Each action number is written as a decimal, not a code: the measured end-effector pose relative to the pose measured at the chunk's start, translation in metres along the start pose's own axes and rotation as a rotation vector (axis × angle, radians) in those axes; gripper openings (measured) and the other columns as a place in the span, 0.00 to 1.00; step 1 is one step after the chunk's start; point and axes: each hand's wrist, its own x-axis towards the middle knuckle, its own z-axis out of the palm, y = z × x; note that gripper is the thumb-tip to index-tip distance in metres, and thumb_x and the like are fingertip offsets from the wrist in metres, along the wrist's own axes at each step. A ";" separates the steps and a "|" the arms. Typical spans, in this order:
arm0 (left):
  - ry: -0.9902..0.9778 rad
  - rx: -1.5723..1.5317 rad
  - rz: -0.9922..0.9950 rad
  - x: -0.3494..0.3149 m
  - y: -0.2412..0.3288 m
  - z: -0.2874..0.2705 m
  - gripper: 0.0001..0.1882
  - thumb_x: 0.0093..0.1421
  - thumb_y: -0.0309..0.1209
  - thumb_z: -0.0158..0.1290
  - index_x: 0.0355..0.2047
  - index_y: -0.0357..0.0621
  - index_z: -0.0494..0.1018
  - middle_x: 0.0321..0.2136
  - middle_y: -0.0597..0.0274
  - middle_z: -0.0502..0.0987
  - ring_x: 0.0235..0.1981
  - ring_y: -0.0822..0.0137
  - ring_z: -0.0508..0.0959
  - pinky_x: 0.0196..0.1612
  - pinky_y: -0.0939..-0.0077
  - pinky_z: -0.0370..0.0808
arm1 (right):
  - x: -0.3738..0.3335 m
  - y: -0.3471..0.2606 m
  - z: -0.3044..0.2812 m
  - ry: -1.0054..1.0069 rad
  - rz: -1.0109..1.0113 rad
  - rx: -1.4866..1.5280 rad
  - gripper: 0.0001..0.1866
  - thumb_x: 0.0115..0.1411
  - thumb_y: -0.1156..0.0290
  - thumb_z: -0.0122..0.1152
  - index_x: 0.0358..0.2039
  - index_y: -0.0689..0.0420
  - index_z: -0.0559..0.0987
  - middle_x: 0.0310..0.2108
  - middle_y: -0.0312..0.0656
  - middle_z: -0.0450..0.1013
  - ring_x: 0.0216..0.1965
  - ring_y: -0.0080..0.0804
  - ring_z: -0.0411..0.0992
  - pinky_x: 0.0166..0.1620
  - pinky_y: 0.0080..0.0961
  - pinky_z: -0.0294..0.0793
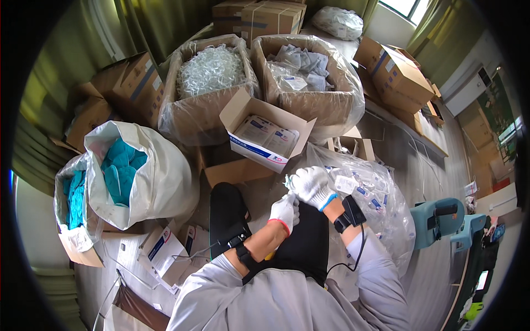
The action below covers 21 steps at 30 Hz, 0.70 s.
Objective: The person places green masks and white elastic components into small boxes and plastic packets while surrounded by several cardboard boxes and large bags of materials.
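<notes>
Room: indoors, green curtains [138,22] at the back, window [406,8] up top right, cardboard boxes pretty much everywhere.
Floor [406,168]: greyish w/ streaks, shows best on the right side.
Left hand [284,214]: white knit glove, reddish cuff, over the lap [301,254]. Fingers bent in, narrow, tips right up by the other glove; can't tell if they grip anything.
Right hand [312,187]: white knit glove too, blue cuff, a bit higher and further fwd. Fingers folded in narrow, holding a pale scrap.
Pale scrap [287,181]: at the right hand's fingertips, left edge of that glove, just below the open carton. Whitish-blue; prob. a thin strip or bit of film, but it's tiny & mostly hidden, so don't quote me.
Open carton [251,151]: white w/ blue band, flaps up, tilted, just beyond the hands. Flat packets [265,132] inside.
Clear bag [400,229]: big plastic one right by the right forearm, loads of small white/blue packs in it.
Big boxes: two side by side behind the carton, both lined w/ clear plastic. Left box [193,118] has a heap of whitish strands, right box [314,107] has greyish packets.
White sacks: two on the left, standing open. Bigger sack [165,174] & smaller sack [63,171] both have teal cup-shaped pieces [120,176] in them.
Chair [422,231]: blue-green, far right.
</notes>
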 end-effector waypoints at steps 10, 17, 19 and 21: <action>-0.082 -0.224 -0.055 -0.020 0.011 0.000 0.17 0.66 0.36 0.48 0.19 0.53 0.60 0.11 0.78 0.50 0.09 0.78 0.48 0.15 0.79 0.47 | 0.024 0.015 0.000 -0.054 0.120 -0.017 0.08 0.52 0.62 0.59 0.21 0.50 0.79 0.22 0.42 0.74 0.24 0.43 0.75 0.29 0.40 0.74; -0.383 -0.097 -0.171 -0.073 0.015 -0.024 0.14 0.65 0.35 0.46 0.21 0.51 0.62 0.13 0.75 0.53 0.12 0.77 0.52 0.17 0.80 0.51 | -0.037 0.105 -0.037 -0.038 0.884 0.015 0.10 0.59 0.64 0.56 0.26 0.54 0.81 0.23 0.47 0.77 0.23 0.46 0.76 0.27 0.42 0.75; -0.475 -0.253 -0.176 -0.033 0.003 -0.045 0.08 0.65 0.33 0.47 0.27 0.49 0.67 0.19 0.72 0.63 0.17 0.78 0.62 0.21 0.82 0.60 | -0.048 0.104 -0.037 0.232 1.138 0.913 0.09 0.61 0.61 0.58 0.32 0.52 0.80 0.21 0.41 0.75 0.19 0.41 0.73 0.24 0.37 0.74; -0.437 -0.271 -0.109 -0.015 0.006 -0.051 0.06 0.65 0.33 0.47 0.32 0.47 0.71 0.26 0.67 0.71 0.23 0.75 0.69 0.28 0.80 0.67 | -0.040 0.085 -0.052 0.230 1.280 1.535 0.12 0.62 0.58 0.59 0.41 0.51 0.77 0.27 0.37 0.74 0.19 0.32 0.69 0.23 0.29 0.72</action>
